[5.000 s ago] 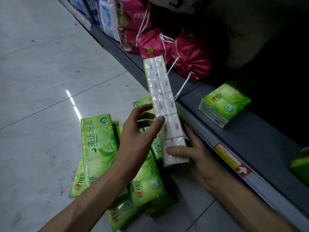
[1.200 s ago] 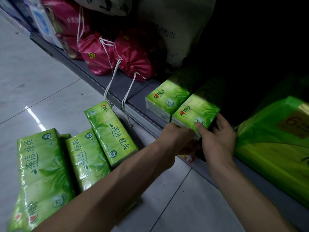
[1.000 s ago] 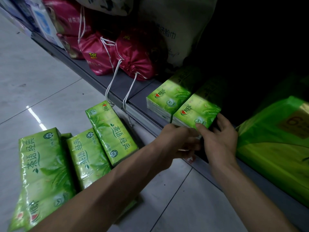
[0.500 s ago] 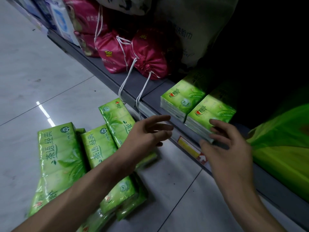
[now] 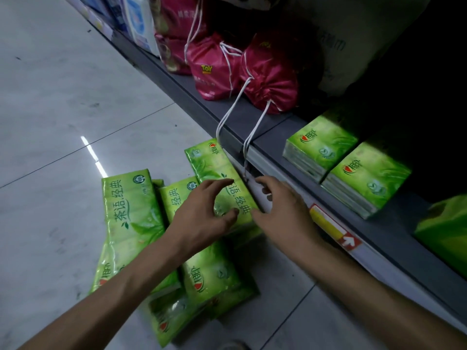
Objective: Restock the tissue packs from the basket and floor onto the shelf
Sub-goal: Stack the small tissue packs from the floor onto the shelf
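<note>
Left hand [image 5: 204, 213]: your fingers were spread and gripped nothing, thumb resting on the long tissue pack [image 5: 212, 165] lying beneath it on the floor [image 5: 63, 97].
Right hand [image 5: 283, 213]: loosely curled, empty, thumb at that pack's shelf-side edge.
Left of your left hand: more green packs [image 5: 129, 205] lay heaped.
Beyond your right hand: two shelved packs [image 5: 318, 145] sat touching on the shelf [image 5: 252, 117], red drawstring bags [image 5: 270, 72] farther along.
</note>
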### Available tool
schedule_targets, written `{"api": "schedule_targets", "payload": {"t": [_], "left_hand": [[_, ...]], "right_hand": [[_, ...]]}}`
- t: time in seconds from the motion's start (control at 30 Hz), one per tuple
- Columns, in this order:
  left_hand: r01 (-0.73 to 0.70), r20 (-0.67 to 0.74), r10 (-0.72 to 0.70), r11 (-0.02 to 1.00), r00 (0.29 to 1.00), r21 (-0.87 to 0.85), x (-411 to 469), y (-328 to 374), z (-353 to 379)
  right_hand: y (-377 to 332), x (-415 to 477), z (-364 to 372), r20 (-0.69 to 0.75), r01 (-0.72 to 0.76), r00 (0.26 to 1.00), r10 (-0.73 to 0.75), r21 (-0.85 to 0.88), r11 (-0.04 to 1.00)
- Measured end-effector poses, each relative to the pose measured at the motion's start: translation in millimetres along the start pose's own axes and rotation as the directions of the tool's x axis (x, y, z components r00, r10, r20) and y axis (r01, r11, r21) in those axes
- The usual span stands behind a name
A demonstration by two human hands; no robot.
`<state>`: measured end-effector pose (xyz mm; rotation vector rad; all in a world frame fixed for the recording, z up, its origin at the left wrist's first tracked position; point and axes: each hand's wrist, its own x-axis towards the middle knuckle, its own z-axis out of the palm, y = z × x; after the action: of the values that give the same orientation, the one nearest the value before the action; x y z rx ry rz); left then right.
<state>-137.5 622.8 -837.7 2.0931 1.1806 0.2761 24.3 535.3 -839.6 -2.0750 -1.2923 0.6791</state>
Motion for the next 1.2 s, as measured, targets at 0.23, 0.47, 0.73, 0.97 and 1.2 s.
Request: {"api": "schedule_targets", "payload": {"t": [0.23,0.47,0.73,0.97,1.2], "left_hand": [[0.05,0.025,-0.054,0.986,0.998,0.162,9.8,-16.2,3.7],[0.154,0.068,-0.166,0.976,0.984,0.155,22.5,-17.0,19.6],[0.229,0.03,-0.234,0.966,0.972,0.123,30.0,-7.1,27.7],[0.267,-0.025,-0.267,0.953,0.964,0.145,27.9,-0.5,30.7],[0.301,-0.058,-0.296,0.947,0.953,0.113,20.9,2.5,32.9]], "right_hand": [[-0.3,33.6,26.7,0.103,-0.115,0.987,0.126,-0.111,0.987],[4.4,62.3,52.3,0.185,-0.305,0.93,0.319,-0.102,0.947],[16.3,73.9,53.6,0.244,-0.503,0.848,0.471,0.09,0.86],[22.7,74.7,53.5,0.293,-0.575,0.814,0.502,0.277,0.77],[20.0,73.3,49.5,0.365,-0.627,0.778,0.512,0.4,0.668]]}}
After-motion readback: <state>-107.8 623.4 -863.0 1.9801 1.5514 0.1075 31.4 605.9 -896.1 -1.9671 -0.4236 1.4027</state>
